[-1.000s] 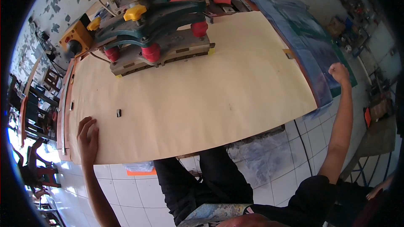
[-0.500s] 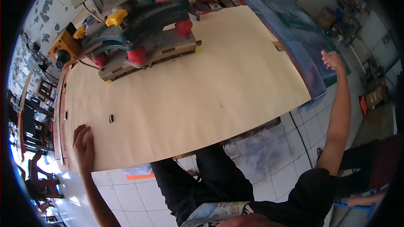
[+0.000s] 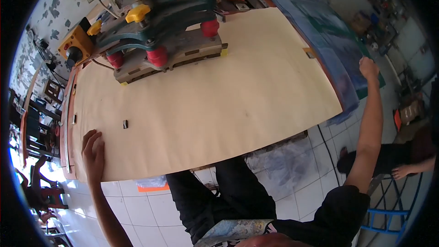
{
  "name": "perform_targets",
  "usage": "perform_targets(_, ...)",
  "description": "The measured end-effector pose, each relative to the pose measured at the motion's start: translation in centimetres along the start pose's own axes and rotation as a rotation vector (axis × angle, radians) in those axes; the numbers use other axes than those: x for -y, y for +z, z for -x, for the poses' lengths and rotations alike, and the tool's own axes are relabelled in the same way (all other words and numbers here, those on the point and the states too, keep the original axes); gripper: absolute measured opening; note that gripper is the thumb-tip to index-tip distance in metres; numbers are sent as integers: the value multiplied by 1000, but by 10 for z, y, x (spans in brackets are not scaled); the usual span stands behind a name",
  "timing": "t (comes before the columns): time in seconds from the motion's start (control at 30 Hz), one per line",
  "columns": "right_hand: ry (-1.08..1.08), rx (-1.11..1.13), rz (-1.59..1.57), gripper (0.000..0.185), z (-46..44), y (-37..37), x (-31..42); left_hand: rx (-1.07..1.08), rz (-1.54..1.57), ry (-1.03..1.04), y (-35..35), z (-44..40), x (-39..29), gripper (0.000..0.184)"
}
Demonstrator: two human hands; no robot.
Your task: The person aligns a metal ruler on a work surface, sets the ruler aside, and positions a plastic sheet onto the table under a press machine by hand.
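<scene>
A large tan sheet point(image 3: 219, 110) spreads over the work table. My left hand point(image 3: 93, 156) rests on its near left corner, fingers bent and a little apart, with nothing seen in them. A small black piece point(image 3: 125, 124) lies on the sheet to the right of that hand. Out at the far right, my right hand point(image 3: 369, 69) is closed over the edge of a stack of bluish clear plastic sheets point(image 3: 338, 55). What its fingers hold, if anything, is hidden.
A machine with a metal bar point(image 3: 171, 58), red bushings and yellow knobs point(image 3: 138, 13) stands over the sheet's far side. An orange control box point(image 3: 75, 43) is at its left. Another person's hand point(image 3: 402, 171) and a blue metal frame point(image 3: 388, 215) are at lower right.
My right hand has turned and closed more tightly near the plastic sheets. The view has shifted slightly. At right, the other person's hand and leg have moved. My left hand stays on the sheet's corner.
</scene>
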State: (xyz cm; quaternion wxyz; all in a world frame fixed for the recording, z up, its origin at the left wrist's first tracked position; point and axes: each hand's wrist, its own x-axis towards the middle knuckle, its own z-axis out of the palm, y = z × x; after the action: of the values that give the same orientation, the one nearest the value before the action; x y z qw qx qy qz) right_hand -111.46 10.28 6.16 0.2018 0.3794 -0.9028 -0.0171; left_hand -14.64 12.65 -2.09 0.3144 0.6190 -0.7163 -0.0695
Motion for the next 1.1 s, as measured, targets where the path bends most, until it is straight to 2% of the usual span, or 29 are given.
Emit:
perform_targets(0.03, 18, 161, -26, 21, 3, -9, 3, 4, -14, -11, -1, 0, -3, 26)
perform_targets(0.07, 17, 160, -26, 21, 2, -7, 1, 4, -14, -12, -1, 0, -3, 26)
perform_targets(0.13, -127, 423, 57, 21, 2, -5, -3, -1, -39, 9, -1, 0, -5, 26)
perform_targets(0.27, -59, 375, -67, 21, 9, -4, 0, -1, -53, 42, -3, 1, -8, 26)
perform_targets(0.33, -132, 197, 31, 24, 14, -3, 6, -12, -40, 37, -2, 1, -8, 26)
perform_targets(0.37, -136, 193, 30, 24, 13, -3, 10, -16, -40, 34, -2, 1, -8, 26)
perform_targets(0.43, -61, 66, 230, 25, 10, -1, 14, -9, -52, 37, -2, 0, -8, 26)
perform_targets(0.47, -63, 64, 229, 25, 7, -2, 12, -10, -52, 35, -2, 0, -8, 26)
perform_targets(0.53, -2, -289, 206, 28, 0, -7, 4, -17, -51, 23, -1, 0, -8, 26)
perform_targets(0.57, -1, -288, 206, 28, -2, -11, 2, -17, -52, 24, -1, 0, -9, 26)
perform_targets(0.63, -180, -684, 356, 32, -3, -23, -3, -8, -61, 15, -2, -1, -10, 25)
perform_targets(0.77, -293, -669, 401, 31, 27, -65, 28, 0, -74, 20, 0, -1, -4, 27)
perform_targets(0.83, -501, -838, 266, 31, 58, -81, 54, -41, -43, 40, 0, 2, -8, 29)
perform_targets(0.87, -563, -821, 198, 31, 77, -89, 68, -45, -45, 32, 0, 2, -12, 29)
perform_targets(0.93, -684, -776, 87, 30, 134, -109, 98, -258, -132, 176, -1, 5, -18, 31)
perform_targets(1.0, -797, -748, -31, 28, 202, -126, 129, -342, -302, 419, -3, 20, -25, 28)
perform_targets(1.1, -927, -746, -281, 22, 298, -133, 159, -307, 161, 418, 24, 74, -76, 30)
